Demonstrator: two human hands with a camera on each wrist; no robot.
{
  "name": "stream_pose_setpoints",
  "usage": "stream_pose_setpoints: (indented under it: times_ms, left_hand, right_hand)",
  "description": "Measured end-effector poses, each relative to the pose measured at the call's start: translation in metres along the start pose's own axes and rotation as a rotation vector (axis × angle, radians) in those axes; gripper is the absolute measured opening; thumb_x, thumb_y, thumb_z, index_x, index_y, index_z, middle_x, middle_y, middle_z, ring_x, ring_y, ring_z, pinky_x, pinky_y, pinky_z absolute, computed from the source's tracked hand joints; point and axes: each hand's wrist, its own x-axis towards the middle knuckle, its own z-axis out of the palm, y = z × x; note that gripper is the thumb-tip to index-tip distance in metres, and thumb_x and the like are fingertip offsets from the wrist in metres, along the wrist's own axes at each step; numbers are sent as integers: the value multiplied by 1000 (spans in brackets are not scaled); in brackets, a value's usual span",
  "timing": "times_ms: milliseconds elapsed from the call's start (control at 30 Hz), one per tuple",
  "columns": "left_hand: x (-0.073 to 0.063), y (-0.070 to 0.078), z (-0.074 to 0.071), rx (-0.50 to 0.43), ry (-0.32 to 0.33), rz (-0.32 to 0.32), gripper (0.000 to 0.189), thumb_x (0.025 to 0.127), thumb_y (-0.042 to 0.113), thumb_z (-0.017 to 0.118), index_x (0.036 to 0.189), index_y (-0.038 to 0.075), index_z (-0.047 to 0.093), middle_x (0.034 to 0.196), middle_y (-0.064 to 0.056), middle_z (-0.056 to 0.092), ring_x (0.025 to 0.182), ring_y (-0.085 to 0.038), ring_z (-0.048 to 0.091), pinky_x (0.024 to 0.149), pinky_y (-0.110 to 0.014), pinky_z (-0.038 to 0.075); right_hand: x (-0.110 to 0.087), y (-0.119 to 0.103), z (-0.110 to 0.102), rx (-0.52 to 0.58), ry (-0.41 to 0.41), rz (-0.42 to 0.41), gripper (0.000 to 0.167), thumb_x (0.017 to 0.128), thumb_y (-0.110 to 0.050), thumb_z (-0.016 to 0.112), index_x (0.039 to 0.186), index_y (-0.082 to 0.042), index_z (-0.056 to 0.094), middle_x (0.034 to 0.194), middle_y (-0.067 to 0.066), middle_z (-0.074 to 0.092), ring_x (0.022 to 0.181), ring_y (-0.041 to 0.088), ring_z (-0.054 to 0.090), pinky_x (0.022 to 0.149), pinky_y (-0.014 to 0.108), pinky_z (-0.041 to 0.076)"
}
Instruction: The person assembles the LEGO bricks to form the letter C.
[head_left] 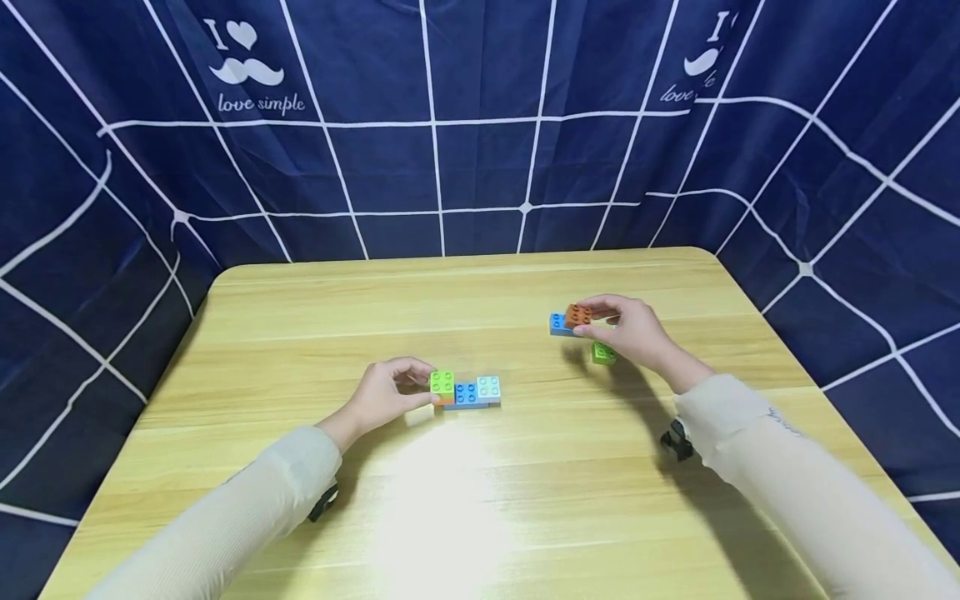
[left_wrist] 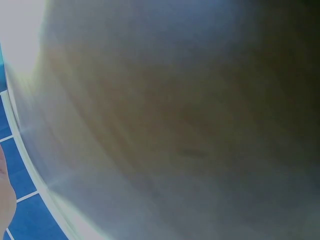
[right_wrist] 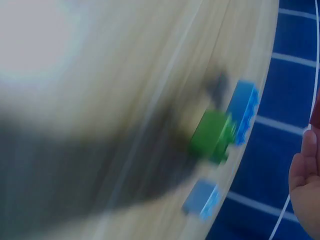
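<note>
My left hand pinches the left end of a small brick build, at a lime green brick with an orange brick under it. A blue brick runs right from there, with a pale blue brick on its right end. Farther back, my right hand grips a brown-orange brick between thumb and fingers, raised above the table. Below it lie another blue brick and a green brick; the right wrist view also shows a light blue brick.
The wooden table has rounded far corners. A dark blue curtain with white lines hangs round its back and sides. The left wrist view is mostly blurred tabletop.
</note>
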Motion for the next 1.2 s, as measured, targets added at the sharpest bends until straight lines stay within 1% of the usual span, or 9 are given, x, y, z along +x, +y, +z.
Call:
stream_pose_setpoints:
  times_ms: [200, 400, 633, 700, 800, 900, 967, 1033, 1200]
  left_hand:
    - [-1, 0, 0, 2, 2, 0, 33, 74, 16, 83, 103, 7, 69, 94, 0, 68, 89, -20, 63, 82, -35, 53]
    - [-1, 0, 0, -4, 7, -5, 35, 74, 18, 84, 103, 6, 69, 94, -2, 68, 89, -22, 62, 83, -38, 52]
    - [-1, 1, 2, -16, 9, -19, 35, 75, 9, 82, 105, 1, 67, 96, -10, 68, 92, -30, 62, 85, -44, 51]
    - [-1, 5, 1, -27, 6, -14, 34, 75, 5, 80, 105, -3, 66, 97, -14, 67, 93, -34, 62, 86, -47, 50]
    - [-5, 20, -1, -38, -2, 3, 32, 75, 0, 78, 104, -7, 65, 96, -19, 67, 93, -39, 61, 85, -50, 50]
    - [-8, 33, -4, -43, -8, 28, 30, 76, -2, 77, 102, -9, 64, 95, -20, 66, 92, -41, 61, 84, -51, 50]
    - [-9, 37, -5, -40, -8, 35, 29, 77, -2, 77, 102, -9, 64, 94, -20, 67, 91, -41, 61, 84, -51, 50]
    - [-9, 36, -5, -37, -7, 37, 29, 77, -2, 77, 102, -9, 64, 94, -19, 67, 91, -41, 61, 84, -51, 50]
    - [-3, 11, 0, -23, 6, 27, 33, 74, 1, 80, 103, -5, 66, 95, -17, 67, 91, -38, 62, 84, -50, 51]
  right_hand:
    - [9, -26, 30, 12, -58, -50, 44, 82, -28, 77, 118, -7, 65, 106, 12, 67, 96, 28, 61, 85, 43, 49]
    - [12, -50, 59, 9, -122, -140, 39, 81, -24, 78, 116, -8, 66, 107, 7, 68, 98, 24, 61, 88, 43, 48]
    - [13, -74, 87, 18, -186, -148, 41, 80, -28, 78, 116, -12, 66, 106, 0, 66, 98, 20, 60, 90, 40, 47]
    - [13, -80, 94, 20, -202, -155, 43, 80, -29, 79, 117, -11, 66, 107, 0, 65, 99, 19, 59, 90, 41, 47]
    - [11, -88, 102, 11, -211, -151, 47, 77, -33, 81, 117, -14, 66, 108, -3, 64, 98, 16, 57, 89, 39, 47]
    - [7, -97, 109, 10, -220, -152, 48, 76, -35, 81, 116, -15, 66, 107, -4, 64, 98, 15, 57, 88, 38, 47]
    - [6, -102, 113, 5, -225, -162, 46, 76, -34, 81, 115, -15, 67, 107, -4, 64, 97, 15, 57, 87, 37, 47]
    - [5, -105, 116, 5, -231, -182, 44, 77, -31, 80, 115, -14, 67, 107, -3, 64, 97, 16, 57, 88, 37, 48]
    - [4, -108, 124, 18, -239, -216, 39, 78, -27, 81, 112, -13, 67, 104, -4, 64, 96, 18, 59, 88, 37, 48]
